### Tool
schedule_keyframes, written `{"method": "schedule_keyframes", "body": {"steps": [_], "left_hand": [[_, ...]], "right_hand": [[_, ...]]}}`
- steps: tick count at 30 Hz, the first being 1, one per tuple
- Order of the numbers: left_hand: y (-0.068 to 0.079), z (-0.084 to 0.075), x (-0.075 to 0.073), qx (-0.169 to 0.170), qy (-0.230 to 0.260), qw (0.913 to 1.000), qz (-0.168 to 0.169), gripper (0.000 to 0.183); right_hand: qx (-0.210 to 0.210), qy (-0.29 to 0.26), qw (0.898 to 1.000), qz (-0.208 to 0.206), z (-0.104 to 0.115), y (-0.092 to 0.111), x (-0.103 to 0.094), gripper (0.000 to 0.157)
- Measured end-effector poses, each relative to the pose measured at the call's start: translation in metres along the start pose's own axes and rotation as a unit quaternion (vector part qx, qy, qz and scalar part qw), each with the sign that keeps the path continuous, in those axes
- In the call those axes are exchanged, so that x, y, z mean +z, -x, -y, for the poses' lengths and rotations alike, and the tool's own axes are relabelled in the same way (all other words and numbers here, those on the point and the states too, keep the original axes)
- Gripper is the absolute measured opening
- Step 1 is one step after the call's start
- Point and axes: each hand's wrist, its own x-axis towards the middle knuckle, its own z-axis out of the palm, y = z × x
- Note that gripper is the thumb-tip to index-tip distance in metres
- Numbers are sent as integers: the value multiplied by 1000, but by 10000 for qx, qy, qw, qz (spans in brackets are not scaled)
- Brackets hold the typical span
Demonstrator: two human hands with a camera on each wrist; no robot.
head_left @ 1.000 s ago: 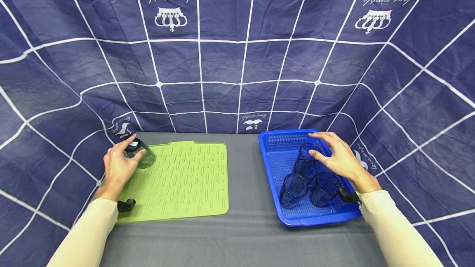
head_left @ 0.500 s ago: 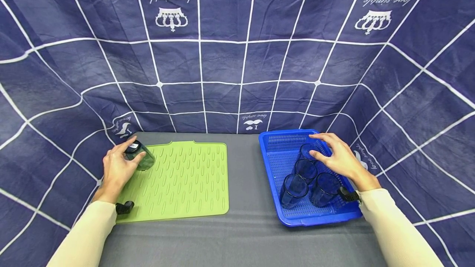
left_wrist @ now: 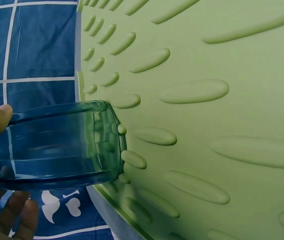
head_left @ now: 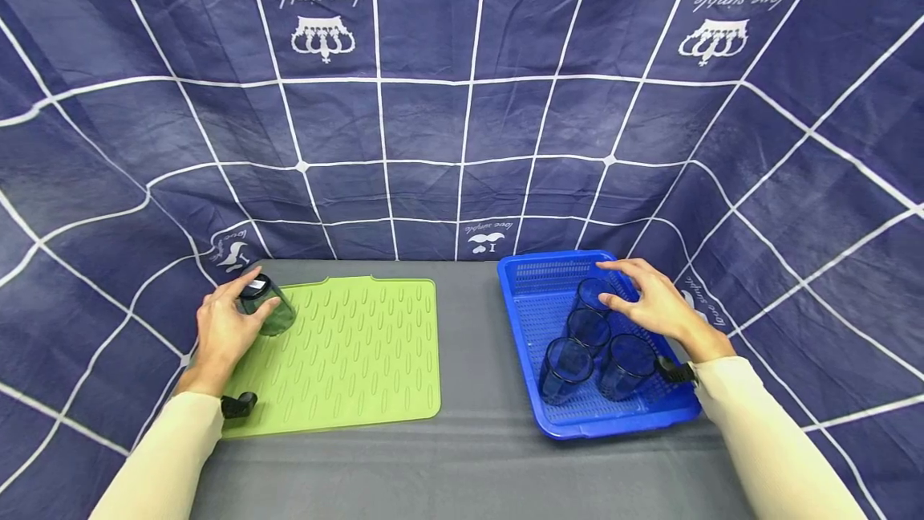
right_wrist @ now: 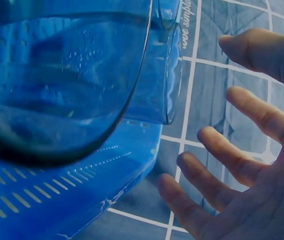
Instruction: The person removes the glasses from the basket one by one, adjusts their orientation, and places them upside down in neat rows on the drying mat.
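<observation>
My left hand [head_left: 229, 327] grips a blue-tinted drinking glass [head_left: 276, 315] near its upper end, thumb on one side and fingers on the other. In the left wrist view the lower end of that glass [left_wrist: 57, 145] meets the ribbed green mat [left_wrist: 261, 105], at its far left corner. Over a blue plastic basket [head_left: 532, 383] my right hand [head_left: 653, 303] hovers with spread fingers, holding nothing. Several similar glasses [head_left: 566, 367] stand inside, mouths up. One large rim [right_wrist: 82, 90] fills the left of the right wrist view, apart from the fingers.
The mat and basket lie on a grey tabletop [head_left: 468, 343], with a gap of cloth between them. Blue checked curtain [head_left: 426, 119] closes off the back and both sides. Each wrist carries a small black camera mount [head_left: 240, 405].
My left hand lowered the glass slightly toward me on the mat, then stayed still. My right hand holds its place over the basket. The head view shifts a little.
</observation>
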Motion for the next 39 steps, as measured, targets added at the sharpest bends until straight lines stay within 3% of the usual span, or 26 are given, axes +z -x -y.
{"method": "schedule_keyframes", "body": {"steps": [6, 18, 25, 39], "left_hand": [[0, 4, -1, -67, -78, 9999, 109, 70], [-1, 3, -1, -92, 31, 9998, 174, 74], [0, -2, -2, -214, 23, 9995, 246, 75], [-1, -2, -1, -81, 31, 9998, 170, 73]], "right_hand": [[29, -58, 9988, 477, -3, -5, -1, 61], [-461, -285, 9940, 954, -9, -12, 4, 68], [-467, -449, 9900, 1249, -11, -15, 8, 70], [-349, -525, 9844, 1640, -11, -19, 6, 68]]}}
